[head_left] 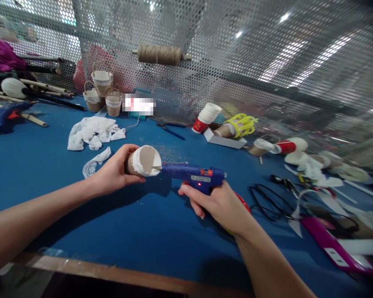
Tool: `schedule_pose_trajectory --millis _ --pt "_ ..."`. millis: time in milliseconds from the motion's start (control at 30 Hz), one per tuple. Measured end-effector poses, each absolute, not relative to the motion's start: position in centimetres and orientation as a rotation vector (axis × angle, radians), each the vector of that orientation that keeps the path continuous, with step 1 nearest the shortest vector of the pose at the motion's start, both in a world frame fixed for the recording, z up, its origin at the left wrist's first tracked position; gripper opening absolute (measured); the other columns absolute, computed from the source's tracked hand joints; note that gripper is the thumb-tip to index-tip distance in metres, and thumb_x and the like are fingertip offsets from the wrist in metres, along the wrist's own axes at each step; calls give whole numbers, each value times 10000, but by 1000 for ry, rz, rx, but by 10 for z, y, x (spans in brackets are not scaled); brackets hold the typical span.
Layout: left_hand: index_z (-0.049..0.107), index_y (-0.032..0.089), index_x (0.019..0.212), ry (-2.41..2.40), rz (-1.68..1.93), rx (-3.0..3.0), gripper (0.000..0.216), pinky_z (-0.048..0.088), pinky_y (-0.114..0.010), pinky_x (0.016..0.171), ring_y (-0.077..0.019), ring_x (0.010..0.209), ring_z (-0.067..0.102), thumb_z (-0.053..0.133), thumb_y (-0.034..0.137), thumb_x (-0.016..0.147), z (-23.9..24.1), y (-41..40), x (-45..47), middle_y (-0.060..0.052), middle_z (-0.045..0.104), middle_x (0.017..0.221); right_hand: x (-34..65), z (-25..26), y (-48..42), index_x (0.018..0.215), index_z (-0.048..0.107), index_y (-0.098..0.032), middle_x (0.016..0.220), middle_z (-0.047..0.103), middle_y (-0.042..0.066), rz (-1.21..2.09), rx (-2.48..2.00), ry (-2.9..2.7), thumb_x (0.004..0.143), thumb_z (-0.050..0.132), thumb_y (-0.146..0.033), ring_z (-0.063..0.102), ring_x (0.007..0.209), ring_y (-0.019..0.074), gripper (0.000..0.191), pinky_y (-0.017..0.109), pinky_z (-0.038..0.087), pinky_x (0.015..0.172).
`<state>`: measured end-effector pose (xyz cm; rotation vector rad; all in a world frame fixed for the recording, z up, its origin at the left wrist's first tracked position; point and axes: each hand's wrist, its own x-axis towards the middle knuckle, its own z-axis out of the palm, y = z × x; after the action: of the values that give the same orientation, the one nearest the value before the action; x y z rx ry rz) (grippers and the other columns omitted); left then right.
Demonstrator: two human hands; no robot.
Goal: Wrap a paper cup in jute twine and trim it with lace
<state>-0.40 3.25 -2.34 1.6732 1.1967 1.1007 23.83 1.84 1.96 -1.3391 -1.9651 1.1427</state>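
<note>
My left hand [116, 170] is wrapped round a small cup [136, 162] with a brown twine-like outside and a white lace band at its rim. The cup lies tilted, its mouth facing right. In my right hand [216, 200] is a blue hot glue gun [191, 174] with a small red light glowing on its side. Its metal nozzle reaches into the cup's mouth; whether it touches the inner wall I cannot tell. A strip of white lace [96, 162] lies just beyond my left forearm, near a heap of lace [93, 131].
Small handled baskets [102, 82] stand at the back left. A twine spool [159, 55] hangs on the perforated metal screen. Pliers [172, 130], stacked paper cups [207, 117] and a white box [225, 140] sit behind. Black cables [270, 203] and a purple power strip [335, 244] lie right.
</note>
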Motion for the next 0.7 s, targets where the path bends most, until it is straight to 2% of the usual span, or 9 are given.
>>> schedule_pose_trajectory --millis 67,200,400,600,700 --pt "399 170 1144 1163 1038 1641 675 401 -337 910 -258 1061 493 742 307 580 -21 31 -5 -87 521 1141 239 19 19 731 637 -142 384 485 -47 1162 -1273 -1888 811 566 -377 426 341 69 259 226 351 388" --pt "431 165 1180 964 862 1510 674 435 -345 849 -272 1018 520 729 337 600 -16 28 -8 -86 564 1102 239 19 20 729 616 -150 377 469 -58 1214 -1171 -1677 813 574 -338 388 325 55 210 214 287 362" --pt "438 167 1208 656 770 1267 676 447 -351 817 -244 947 552 721 356 625 -16 23 -8 -111 573 1087 236 21 19 695 614 -151 346 450 -60 1282 -1135 -1529 798 580 -339 369 306 51 217 211 264 354" --pt "362 185 1206 798 819 1256 749 458 -348 768 -199 853 566 758 279 577 -15 24 -5 -65 569 967 235 17 18 714 616 -149 357 462 -64 1222 -1125 -1610 809 580 -328 382 314 46 207 209 281 361" --pt "338 173 1218 881 831 1325 748 439 -332 796 -203 890 557 741 296 600 -15 26 -5 -72 565 1003 235 15 19 737 618 -146 371 473 -66 1215 -1114 -1669 821 576 -325 398 323 41 201 205 292 372"
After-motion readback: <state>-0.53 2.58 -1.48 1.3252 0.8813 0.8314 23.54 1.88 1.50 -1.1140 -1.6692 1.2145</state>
